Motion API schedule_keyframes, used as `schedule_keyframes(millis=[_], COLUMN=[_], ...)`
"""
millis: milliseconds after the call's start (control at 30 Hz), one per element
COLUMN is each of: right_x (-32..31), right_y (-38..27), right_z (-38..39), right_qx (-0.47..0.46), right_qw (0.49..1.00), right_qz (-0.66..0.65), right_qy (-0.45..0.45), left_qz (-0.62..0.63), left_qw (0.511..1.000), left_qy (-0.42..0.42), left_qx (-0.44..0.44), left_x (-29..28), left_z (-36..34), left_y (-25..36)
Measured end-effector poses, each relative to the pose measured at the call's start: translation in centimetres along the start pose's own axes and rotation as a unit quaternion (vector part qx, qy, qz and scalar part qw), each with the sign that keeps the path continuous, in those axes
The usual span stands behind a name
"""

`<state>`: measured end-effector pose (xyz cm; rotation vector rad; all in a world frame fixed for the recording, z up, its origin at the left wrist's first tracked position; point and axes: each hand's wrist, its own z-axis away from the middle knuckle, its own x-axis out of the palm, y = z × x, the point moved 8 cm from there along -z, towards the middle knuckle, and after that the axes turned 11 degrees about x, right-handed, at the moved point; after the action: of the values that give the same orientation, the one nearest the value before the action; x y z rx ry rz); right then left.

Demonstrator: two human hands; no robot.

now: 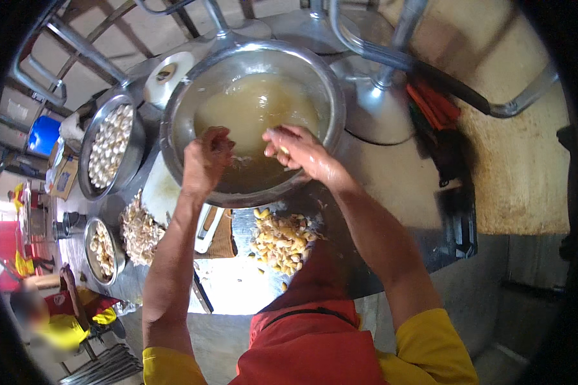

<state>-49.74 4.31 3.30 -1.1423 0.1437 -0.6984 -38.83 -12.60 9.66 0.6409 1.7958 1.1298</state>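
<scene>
Both my hands are over a large steel basin (173, 128) of cloudy, yellowish water (257, 99). My left hand (205, 157) is at the basin's near left side with its fingers curled in; what they hold, if anything, is hidden. My right hand (298, 153) faces it from the right, fingers closed around a small yellow clove (284, 149). Wet, pale scraps hang near the left fingertips. On the steel table (237, 292) between my forearms lies a heap of yellow cloves (279, 244), with papery skins mixed in at its upper right.
A steel bowl of whole garlic bulbs (111, 146) stands to the left, near a smaller bowl of cloves (101, 250) and a heap of garlic skins (141, 231). A knife (203, 296) and brown cloth (219, 239) lie by my left forearm. Metal stool legs (401, 38) rise beyond the basin.
</scene>
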Motion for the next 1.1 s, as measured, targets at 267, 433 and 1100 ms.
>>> schedule_keyframes(millis=[267, 433, 1100], right_x=[3.8, 3.1, -4.1], right_y=[3.2, 3.2, -1.2], right_z=[0.9, 2.6, 0.4], right_qx=[0.006, 0.021, -0.01], right_qw=[0.975, 0.993, 0.952], right_qz=[-0.18, -0.107, -0.293], right_qy=[-0.127, -0.055, -0.089], left_qz=[-0.158, -0.111, -0.341], left_qw=[0.968, 0.985, 0.871], left_qy=[0.003, -0.035, -0.345], left_qx=[0.195, 0.126, 0.073], left_x=[6.1, 5.6, 15.2], left_z=[6.1, 5.7, -9.6], left_y=[6.1, 4.6, -20.3])
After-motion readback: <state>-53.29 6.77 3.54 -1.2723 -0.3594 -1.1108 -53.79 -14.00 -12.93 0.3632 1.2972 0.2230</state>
